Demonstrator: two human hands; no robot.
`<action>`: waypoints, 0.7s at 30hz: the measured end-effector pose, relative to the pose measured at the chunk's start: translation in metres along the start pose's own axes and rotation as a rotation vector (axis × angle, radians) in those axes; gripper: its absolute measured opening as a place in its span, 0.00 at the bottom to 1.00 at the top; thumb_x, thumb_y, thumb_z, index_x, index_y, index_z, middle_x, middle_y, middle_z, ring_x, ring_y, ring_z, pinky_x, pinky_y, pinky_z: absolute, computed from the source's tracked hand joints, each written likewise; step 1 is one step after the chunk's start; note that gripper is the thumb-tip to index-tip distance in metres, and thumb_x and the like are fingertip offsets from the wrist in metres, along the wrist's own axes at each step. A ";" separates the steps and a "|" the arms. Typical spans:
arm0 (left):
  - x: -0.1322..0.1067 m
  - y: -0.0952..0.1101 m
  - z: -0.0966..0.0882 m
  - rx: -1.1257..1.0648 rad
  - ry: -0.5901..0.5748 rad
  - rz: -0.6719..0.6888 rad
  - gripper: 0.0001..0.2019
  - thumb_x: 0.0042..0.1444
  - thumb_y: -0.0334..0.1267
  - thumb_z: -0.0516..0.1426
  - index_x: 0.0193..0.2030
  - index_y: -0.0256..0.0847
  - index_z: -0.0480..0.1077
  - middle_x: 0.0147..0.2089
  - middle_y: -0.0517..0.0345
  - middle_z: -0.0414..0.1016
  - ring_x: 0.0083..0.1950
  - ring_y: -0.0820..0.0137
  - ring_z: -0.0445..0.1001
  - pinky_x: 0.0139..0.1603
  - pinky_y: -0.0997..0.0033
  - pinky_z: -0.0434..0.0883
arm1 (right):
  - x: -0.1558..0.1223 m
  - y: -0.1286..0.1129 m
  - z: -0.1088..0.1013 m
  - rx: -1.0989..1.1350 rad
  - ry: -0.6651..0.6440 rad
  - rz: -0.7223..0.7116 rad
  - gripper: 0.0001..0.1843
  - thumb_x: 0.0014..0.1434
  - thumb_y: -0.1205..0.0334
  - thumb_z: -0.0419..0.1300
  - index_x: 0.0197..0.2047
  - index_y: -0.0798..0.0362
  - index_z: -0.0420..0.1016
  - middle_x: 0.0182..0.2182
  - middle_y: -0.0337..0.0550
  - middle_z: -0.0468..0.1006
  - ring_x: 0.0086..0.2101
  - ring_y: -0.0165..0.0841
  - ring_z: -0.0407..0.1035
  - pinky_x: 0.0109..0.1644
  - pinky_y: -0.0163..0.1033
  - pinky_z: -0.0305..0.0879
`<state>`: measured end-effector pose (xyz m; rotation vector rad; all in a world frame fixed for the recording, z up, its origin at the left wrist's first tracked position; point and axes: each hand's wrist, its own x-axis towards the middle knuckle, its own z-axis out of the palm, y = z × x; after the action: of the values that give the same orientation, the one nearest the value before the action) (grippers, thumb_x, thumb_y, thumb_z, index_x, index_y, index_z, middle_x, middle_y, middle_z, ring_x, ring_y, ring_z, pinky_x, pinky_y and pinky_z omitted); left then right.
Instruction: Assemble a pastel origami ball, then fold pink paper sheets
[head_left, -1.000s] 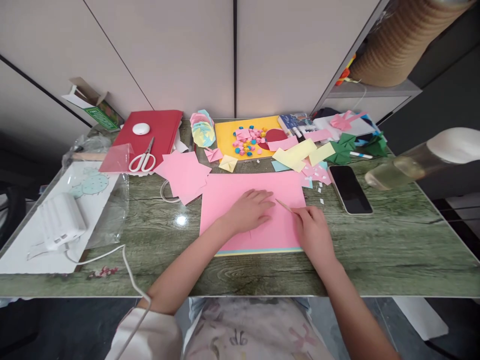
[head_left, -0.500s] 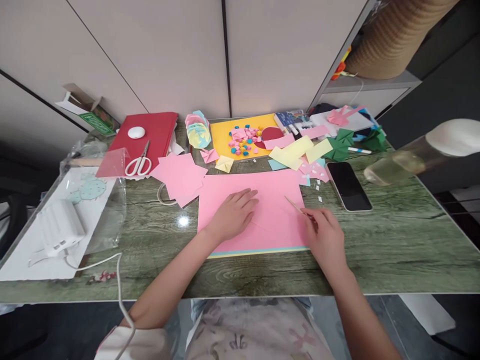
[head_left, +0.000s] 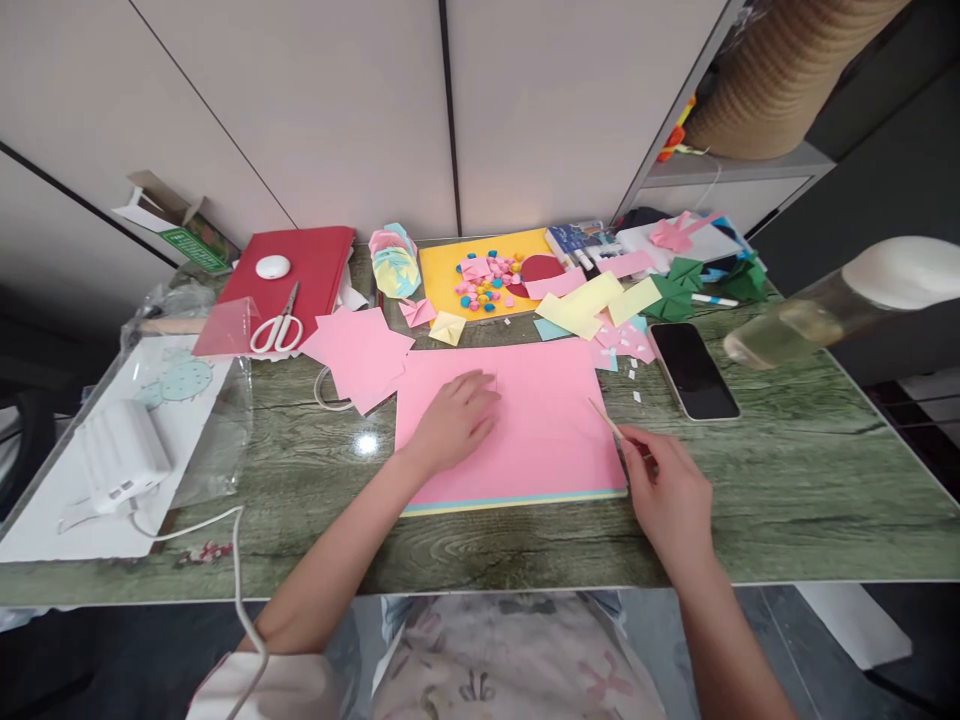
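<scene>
A large sheet of pink paper (head_left: 540, 440) lies on top of blue and yellow sheets in front of me. My left hand (head_left: 456, 420) rests on its left half with the fingers stretched out. Near the sheet's right edge, my right hand (head_left: 671, 490) pinches a thin wooden stick (head_left: 606, 418), its tip pointing up and left over the pink paper. A small, faint piece or fold of pink paper shows by my left fingertips; I cannot tell which. A stack of smaller pink squares (head_left: 358, 355) touches the sheet's upper left corner.
White scissors (head_left: 277, 330) lie on a red folder (head_left: 300, 265). A phone (head_left: 694, 370) and a tilted bottle (head_left: 810, 310) are on the right. Paper strips (head_left: 581, 305) and colourful paper balls (head_left: 487, 280) sit at the back. A white power bank (head_left: 124, 455) with a cable is at left.
My right hand with the stick has moved right and slightly down, towards the sheet's edge. My left hand has slid a little to the left on the pink paper.
</scene>
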<state>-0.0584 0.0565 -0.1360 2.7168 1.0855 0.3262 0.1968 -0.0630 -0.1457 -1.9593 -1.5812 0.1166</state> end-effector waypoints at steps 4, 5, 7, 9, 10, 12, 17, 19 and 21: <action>0.001 -0.013 0.003 0.088 -0.111 0.158 0.22 0.63 0.47 0.43 0.61 0.42 0.58 0.66 0.51 0.55 0.66 0.62 0.50 0.62 0.56 0.52 | -0.003 0.000 0.001 0.019 -0.001 -0.005 0.12 0.61 0.61 0.50 0.45 0.52 0.71 0.36 0.46 0.75 0.33 0.34 0.68 0.36 0.39 0.64; 0.000 -0.011 0.003 0.121 -0.111 0.147 0.23 0.63 0.47 0.43 0.61 0.41 0.58 0.65 0.50 0.57 0.65 0.61 0.53 0.61 0.56 0.53 | -0.004 -0.001 0.002 0.019 -0.001 -0.004 0.12 0.60 0.61 0.50 0.45 0.52 0.71 0.36 0.45 0.75 0.32 0.34 0.68 0.36 0.39 0.64; -0.003 -0.002 0.002 0.188 -0.095 0.104 0.23 0.63 0.47 0.43 0.59 0.39 0.60 0.58 0.45 0.65 0.57 0.58 0.63 0.54 0.56 0.59 | -0.005 -0.002 0.002 0.020 -0.005 0.002 0.12 0.60 0.62 0.50 0.45 0.52 0.71 0.36 0.45 0.75 0.33 0.34 0.68 0.37 0.38 0.64; -0.008 0.008 0.000 0.221 -0.094 0.073 0.21 0.64 0.45 0.42 0.53 0.36 0.66 0.45 0.45 0.73 0.46 0.60 0.70 0.46 0.58 0.63 | -0.006 -0.002 0.003 0.020 -0.018 0.003 0.12 0.60 0.62 0.50 0.45 0.52 0.71 0.36 0.45 0.74 0.34 0.34 0.69 0.38 0.39 0.64; -0.012 0.012 -0.001 0.214 -0.093 0.063 0.21 0.64 0.44 0.41 0.49 0.36 0.69 0.39 0.47 0.74 0.41 0.61 0.71 0.44 0.59 0.64 | -0.006 -0.002 0.003 0.019 -0.026 0.001 0.12 0.60 0.62 0.50 0.45 0.52 0.71 0.36 0.45 0.74 0.34 0.34 0.69 0.38 0.39 0.64; -0.018 0.014 -0.001 0.172 -0.063 0.038 0.20 0.64 0.42 0.40 0.46 0.37 0.71 0.37 0.47 0.73 0.41 0.63 0.71 0.43 0.61 0.65 | -0.007 -0.002 0.004 0.016 -0.036 -0.005 0.12 0.60 0.62 0.50 0.45 0.52 0.71 0.36 0.45 0.74 0.35 0.35 0.69 0.39 0.40 0.64; -0.026 0.001 0.005 0.164 -0.029 0.012 0.26 0.62 0.50 0.44 0.61 0.37 0.58 0.63 0.42 0.59 0.64 0.57 0.55 0.62 0.50 0.53 | -0.007 -0.001 0.005 0.009 -0.020 -0.024 0.12 0.60 0.63 0.50 0.45 0.52 0.71 0.36 0.45 0.74 0.36 0.35 0.69 0.39 0.40 0.65; -0.027 -0.002 0.006 0.200 -0.062 0.031 0.28 0.61 0.52 0.43 0.63 0.37 0.56 0.65 0.43 0.57 0.66 0.56 0.52 0.64 0.47 0.48 | -0.007 -0.001 0.007 -0.002 -0.019 -0.040 0.12 0.60 0.63 0.50 0.46 0.52 0.70 0.36 0.45 0.73 0.36 0.36 0.68 0.41 0.41 0.65; -0.030 0.003 0.005 0.245 -0.070 0.014 0.28 0.61 0.52 0.43 0.62 0.36 0.58 0.63 0.42 0.59 0.65 0.55 0.53 0.65 0.45 0.46 | -0.008 -0.002 0.009 -0.016 -0.033 -0.068 0.12 0.61 0.63 0.50 0.46 0.52 0.70 0.36 0.46 0.73 0.37 0.36 0.68 0.42 0.42 0.65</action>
<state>-0.0763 0.0326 -0.1440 2.9239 1.1560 0.1052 0.1884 -0.0666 -0.1547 -1.9221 -1.6731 0.1088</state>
